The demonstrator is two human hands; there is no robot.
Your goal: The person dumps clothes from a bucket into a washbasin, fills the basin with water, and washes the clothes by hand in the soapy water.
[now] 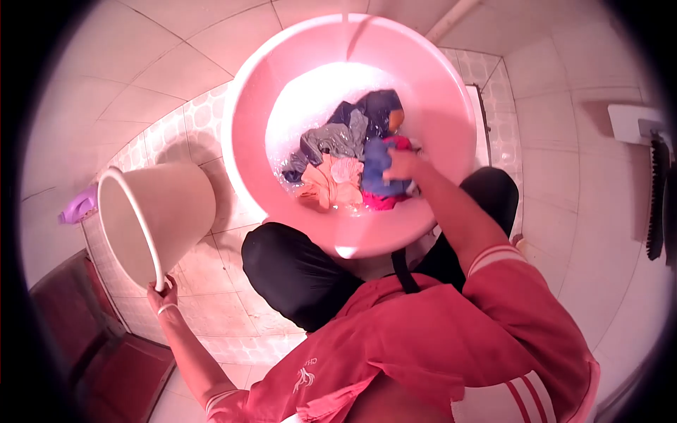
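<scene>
My left hand (163,295) grips the rim of a whitish bucket (187,208), which is tilted on its side with its mouth facing left. Inside a large pink tub (247,106), my right hand (405,167) is closed on a blue garment (379,169), with red cloth (381,201) showing under it. Beside that lie a peach cloth (321,185), a grey cloth (337,141) and a dark navy garment (377,109). The clothes look wet, and bright glare covers the water (303,102) at the back of the tub.
My black-clad knees (296,275) flank the tub's near side. A purple bottle (79,206) stands by the left wall, above a dark red object (127,374). Black-bristled brushes (657,197) hang on the right wall. Tiled floor (233,310) lies around the tub.
</scene>
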